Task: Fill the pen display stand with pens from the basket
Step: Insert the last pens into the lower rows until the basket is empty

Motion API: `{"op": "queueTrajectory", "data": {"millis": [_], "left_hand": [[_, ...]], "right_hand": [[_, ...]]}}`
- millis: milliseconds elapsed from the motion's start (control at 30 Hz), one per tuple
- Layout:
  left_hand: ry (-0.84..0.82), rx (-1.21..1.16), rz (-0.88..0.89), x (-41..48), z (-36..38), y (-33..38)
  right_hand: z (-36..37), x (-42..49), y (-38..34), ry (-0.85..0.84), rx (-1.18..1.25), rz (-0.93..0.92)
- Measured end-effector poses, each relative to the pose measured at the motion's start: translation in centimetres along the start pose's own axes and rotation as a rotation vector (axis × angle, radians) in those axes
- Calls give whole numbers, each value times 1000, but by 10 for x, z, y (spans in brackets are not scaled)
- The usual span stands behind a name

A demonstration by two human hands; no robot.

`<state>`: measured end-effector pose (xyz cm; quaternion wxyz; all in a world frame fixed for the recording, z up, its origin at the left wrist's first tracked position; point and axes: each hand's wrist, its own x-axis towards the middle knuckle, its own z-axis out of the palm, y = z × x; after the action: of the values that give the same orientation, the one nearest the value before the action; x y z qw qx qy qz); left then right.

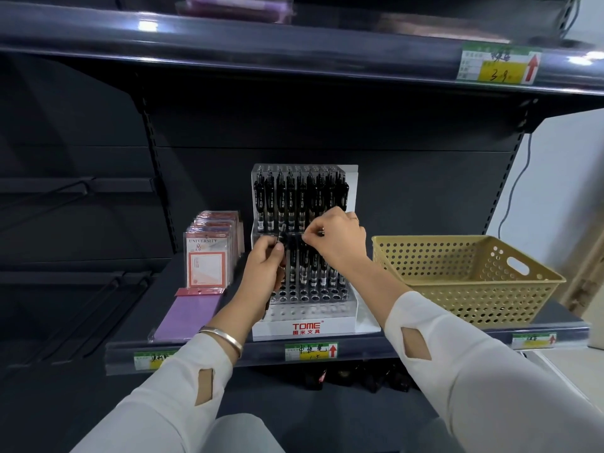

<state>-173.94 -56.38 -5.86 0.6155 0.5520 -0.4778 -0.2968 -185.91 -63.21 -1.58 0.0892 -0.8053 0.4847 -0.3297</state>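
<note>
seeing the pen display stand (304, 325) sitting on the shelf (425, 341), white base out front and clear tiers stepping up behind. back tier carries a row of upright black pens (294, 201). more of the same stand in the middle tier, and the holes in the front tier show open. both my hands are right in front of the stand at middle-tier height. left hand (263, 268) is at the stand's left edge, fingers curled round held pens (281, 233). one top pokes up above the fist and dark ends show below it, but i can't tell how many. right hand (340, 243) is over the stand's right half, thumb and forefinger pinching a single pen (322, 232) at its top end, the rest of it hidden by the fingers. basket (464, 279), tan and perforated, sits just right of the stand on the same shelf. notepad packs (207, 259) stand just left of the stand, with a purple pack (188, 317) lying flat in front of them. price tag (310, 351) is on the shelf lip directly below the stand.
</note>
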Motion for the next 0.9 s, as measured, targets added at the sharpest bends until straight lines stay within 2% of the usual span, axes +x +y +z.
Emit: {"op": "queueTrajectory", "data": {"millis": [233,367,567,667,767,833,900], "left_hand": [[63,-3,23,-2,1,1],[94,1,43,-3,5,3],[60,-24,-16,-1,3,2],[35,-111,-32,-3,4,4],[12,-171,-21,-5,5,7],[-8,-198,-12,-5,6,8],[-16,-214,-15,-6,5,9]], "right_hand": [[0,0,-3,-75,-90,-40],[3,-2,-4,-58,-162,-32],[-2,-2,-6,-47,-207,-75],[-7,0,-15,20,-10,-140],[-14,-1,-31,-104,295,-112],[-14,-2,-35,-187,378,-73],[-12,-2,-34,-197,504,-2]]}}
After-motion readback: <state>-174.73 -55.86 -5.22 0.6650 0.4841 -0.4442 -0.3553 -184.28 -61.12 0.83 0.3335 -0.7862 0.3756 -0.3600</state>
